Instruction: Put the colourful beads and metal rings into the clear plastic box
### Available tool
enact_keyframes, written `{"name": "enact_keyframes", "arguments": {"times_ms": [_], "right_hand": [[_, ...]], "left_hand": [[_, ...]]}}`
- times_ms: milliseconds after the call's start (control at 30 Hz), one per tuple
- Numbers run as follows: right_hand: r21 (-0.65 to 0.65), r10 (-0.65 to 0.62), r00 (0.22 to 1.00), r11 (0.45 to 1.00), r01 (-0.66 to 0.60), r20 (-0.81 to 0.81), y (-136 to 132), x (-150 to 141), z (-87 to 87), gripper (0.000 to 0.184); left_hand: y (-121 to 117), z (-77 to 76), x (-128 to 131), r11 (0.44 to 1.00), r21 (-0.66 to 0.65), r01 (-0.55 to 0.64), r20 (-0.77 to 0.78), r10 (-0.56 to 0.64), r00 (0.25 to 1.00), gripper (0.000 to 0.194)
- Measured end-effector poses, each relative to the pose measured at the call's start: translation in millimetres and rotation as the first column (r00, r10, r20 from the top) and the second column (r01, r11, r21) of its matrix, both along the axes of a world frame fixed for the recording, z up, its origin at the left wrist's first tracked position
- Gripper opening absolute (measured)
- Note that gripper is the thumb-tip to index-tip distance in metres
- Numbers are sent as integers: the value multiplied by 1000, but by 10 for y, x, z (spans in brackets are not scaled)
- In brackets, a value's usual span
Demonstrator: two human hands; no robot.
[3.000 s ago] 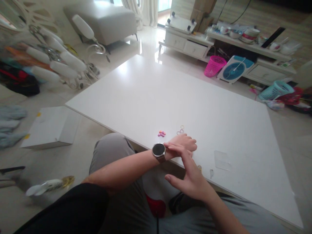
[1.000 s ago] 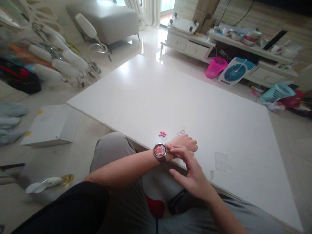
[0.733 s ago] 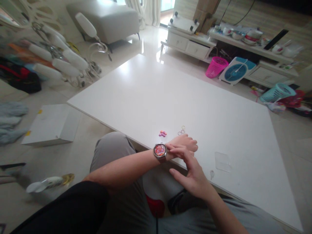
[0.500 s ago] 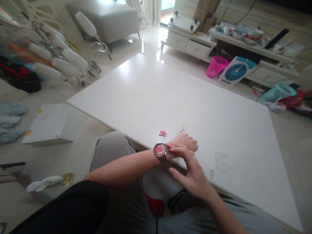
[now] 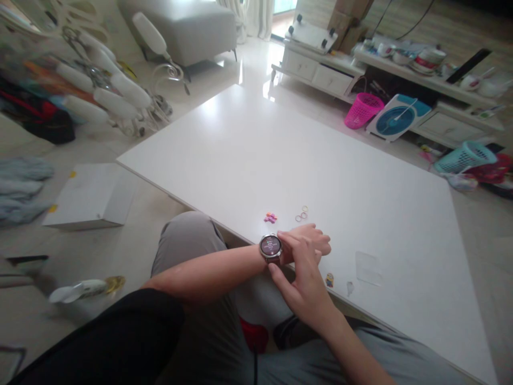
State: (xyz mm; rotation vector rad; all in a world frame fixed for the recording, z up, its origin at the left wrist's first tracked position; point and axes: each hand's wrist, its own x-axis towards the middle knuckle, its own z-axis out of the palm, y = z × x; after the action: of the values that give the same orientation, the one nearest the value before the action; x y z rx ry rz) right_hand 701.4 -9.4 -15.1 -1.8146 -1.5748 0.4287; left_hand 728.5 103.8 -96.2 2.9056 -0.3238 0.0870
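Note:
My left forearm lies across the near edge of the white table (image 5: 280, 149), with a round smartwatch (image 5: 270, 246) on the wrist. My left hand (image 5: 315, 238) rests on the table with its fingers curled in. My right hand (image 5: 304, 283) reaches over it, index finger on the watch's top edge and thumb under its lower edge, pinching the case. The watch face shows a dim lit screen. Just beyond lie a small pink piece (image 5: 270, 217) and a few small rings (image 5: 301, 215). A tiny yellow figure (image 5: 329, 279) lies to the right of my right hand.
A clear plastic sheet (image 5: 366, 266) lies on the table to the right. On the floor are a white box (image 5: 90, 195), a spray bottle (image 5: 84, 289), a pink basket (image 5: 363, 109), a blue fan (image 5: 395, 117) and a teal basket (image 5: 465, 156).
The watch face went from dark to a coloured screen, then to a dimmer one. My right thumb rose from below to the watch's lower edge, and the yellow figure came into view.

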Motion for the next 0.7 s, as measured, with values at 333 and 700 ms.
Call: {"name": "enact_keyframes", "arguments": {"times_ms": [333, 700], "right_hand": [[42, -31, 999, 999, 32, -22, 22, -1, -37, 37], [51, -30, 1000, 998, 30, -8, 27, 4, -41, 42]], "left_hand": [[16, -27, -29, 994, -104, 46, 34, -42, 999, 17], [24, 49, -50, 995, -90, 49, 7, -49, 999, 13]]}}
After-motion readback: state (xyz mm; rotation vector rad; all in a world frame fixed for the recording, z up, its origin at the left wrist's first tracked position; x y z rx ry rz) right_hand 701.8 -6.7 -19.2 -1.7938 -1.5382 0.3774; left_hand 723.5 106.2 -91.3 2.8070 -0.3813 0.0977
